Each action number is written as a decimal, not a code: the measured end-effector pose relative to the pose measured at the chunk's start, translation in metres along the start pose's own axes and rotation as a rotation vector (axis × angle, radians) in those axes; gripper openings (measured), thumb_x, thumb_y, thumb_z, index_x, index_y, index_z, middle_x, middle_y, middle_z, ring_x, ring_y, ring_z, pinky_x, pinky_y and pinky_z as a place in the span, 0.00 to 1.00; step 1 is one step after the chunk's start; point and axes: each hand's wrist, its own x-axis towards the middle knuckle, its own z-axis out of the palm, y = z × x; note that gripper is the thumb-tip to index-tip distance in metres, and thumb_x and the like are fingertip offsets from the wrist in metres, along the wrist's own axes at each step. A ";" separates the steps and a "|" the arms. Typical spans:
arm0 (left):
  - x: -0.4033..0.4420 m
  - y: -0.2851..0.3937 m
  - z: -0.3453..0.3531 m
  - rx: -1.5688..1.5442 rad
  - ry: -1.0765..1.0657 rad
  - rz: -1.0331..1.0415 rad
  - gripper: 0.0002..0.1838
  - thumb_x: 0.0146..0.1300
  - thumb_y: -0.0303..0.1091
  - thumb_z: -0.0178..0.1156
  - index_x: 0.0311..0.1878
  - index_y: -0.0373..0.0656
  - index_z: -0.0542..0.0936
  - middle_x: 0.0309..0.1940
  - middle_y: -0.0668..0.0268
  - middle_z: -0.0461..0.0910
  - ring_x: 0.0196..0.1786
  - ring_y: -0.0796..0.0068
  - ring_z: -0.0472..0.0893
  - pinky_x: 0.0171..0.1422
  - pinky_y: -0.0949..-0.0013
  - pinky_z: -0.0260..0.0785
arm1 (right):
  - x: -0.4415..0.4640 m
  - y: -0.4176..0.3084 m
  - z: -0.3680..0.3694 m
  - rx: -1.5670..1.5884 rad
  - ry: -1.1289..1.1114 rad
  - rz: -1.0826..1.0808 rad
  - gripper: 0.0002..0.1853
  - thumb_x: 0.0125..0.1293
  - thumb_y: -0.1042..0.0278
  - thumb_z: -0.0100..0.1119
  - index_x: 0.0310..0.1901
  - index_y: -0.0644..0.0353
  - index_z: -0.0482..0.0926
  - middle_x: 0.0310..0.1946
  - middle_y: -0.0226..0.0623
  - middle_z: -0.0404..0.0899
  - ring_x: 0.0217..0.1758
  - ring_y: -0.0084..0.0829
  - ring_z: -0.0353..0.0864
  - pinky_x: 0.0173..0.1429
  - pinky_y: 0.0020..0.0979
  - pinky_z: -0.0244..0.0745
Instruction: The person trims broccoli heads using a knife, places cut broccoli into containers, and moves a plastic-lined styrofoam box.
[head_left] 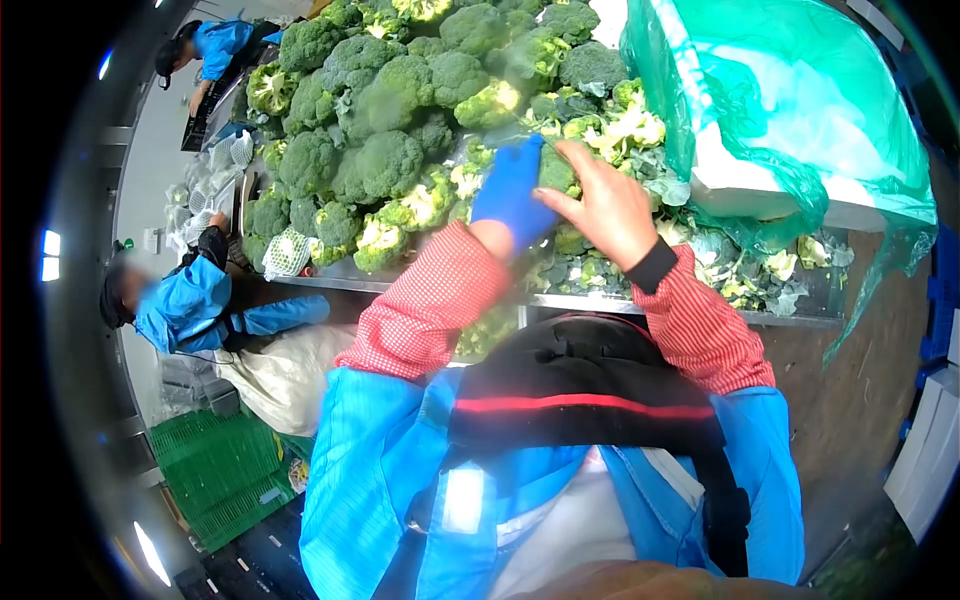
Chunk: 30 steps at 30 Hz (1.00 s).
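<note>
My left hand (pixel 513 192), in a blue glove, reaches over the broccoli heap with its fingers pressed together. What it grips, if anything, is hidden. My bare right hand (pixel 612 212) is just to the right, its thumb and forefinger around a small green broccoli head (pixel 557 172). That head lies between both hands, against the glove's side. Large broccoli heads (pixel 390 165) are piled to the left and beyond my hands. Cut leaves and pale stem pieces (pixel 630 130) lie close to my right hand.
A white foam box (pixel 750 180) lined with green plastic (pixel 860 110) stands at right. The metal table edge (pixel 590 302) runs before me. A net-wrapped head (pixel 287 252) lies left. Two people in blue jackets (pixel 185 305) are at the left, near green crates (pixel 215 470).
</note>
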 end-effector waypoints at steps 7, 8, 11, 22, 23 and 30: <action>0.013 -0.037 -0.015 -0.976 -0.170 -0.360 0.37 0.59 0.31 0.65 0.71 0.44 0.61 0.41 0.63 0.80 0.41 0.75 0.81 0.36 0.69 0.79 | -0.036 0.018 0.011 0.495 -0.048 0.130 0.24 0.55 0.61 0.67 0.54 0.59 0.75 0.38 0.46 0.83 0.35 0.40 0.84 0.40 0.35 0.77; 0.017 -0.047 -0.016 -0.964 -0.178 -0.327 0.33 0.59 0.31 0.64 0.67 0.45 0.65 0.43 0.63 0.79 0.41 0.73 0.81 0.37 0.64 0.81 | -0.042 0.021 0.006 0.352 -0.100 0.205 0.27 0.56 0.59 0.68 0.57 0.56 0.74 0.38 0.46 0.83 0.35 0.43 0.84 0.40 0.37 0.77; 0.032 -0.064 -0.044 -1.188 -0.330 -0.295 0.25 0.61 0.36 0.62 0.62 0.45 0.69 0.47 0.63 0.77 0.47 0.67 0.81 0.43 0.55 0.83 | -0.054 0.042 0.012 0.198 -0.102 0.121 0.29 0.59 0.54 0.66 0.61 0.52 0.70 0.35 0.49 0.82 0.33 0.49 0.83 0.37 0.41 0.75; 0.131 -0.034 -0.124 -1.697 0.170 -0.211 0.33 0.65 0.49 0.60 0.68 0.46 0.62 0.68 0.45 0.59 0.64 0.42 0.71 0.65 0.38 0.69 | -0.101 0.060 -0.004 0.024 -0.019 0.209 0.17 0.67 0.56 0.57 0.51 0.56 0.74 0.30 0.48 0.81 0.33 0.51 0.81 0.35 0.46 0.73; 0.128 -0.023 -0.105 -1.523 0.088 -0.141 0.28 0.67 0.48 0.58 0.65 0.45 0.67 0.65 0.46 0.66 0.61 0.45 0.75 0.65 0.44 0.70 | -0.105 0.065 -0.007 0.019 0.019 0.144 0.16 0.66 0.59 0.59 0.50 0.57 0.74 0.30 0.47 0.81 0.32 0.50 0.81 0.34 0.44 0.73; 0.124 0.060 0.002 -1.223 -0.445 -0.063 0.36 0.66 0.53 0.59 0.71 0.45 0.63 0.60 0.59 0.73 0.59 0.60 0.76 0.62 0.52 0.70 | -0.113 0.091 -0.088 0.177 0.746 0.126 0.22 0.61 0.74 0.65 0.56 0.57 0.72 0.38 0.33 0.77 0.38 0.24 0.78 0.34 0.26 0.77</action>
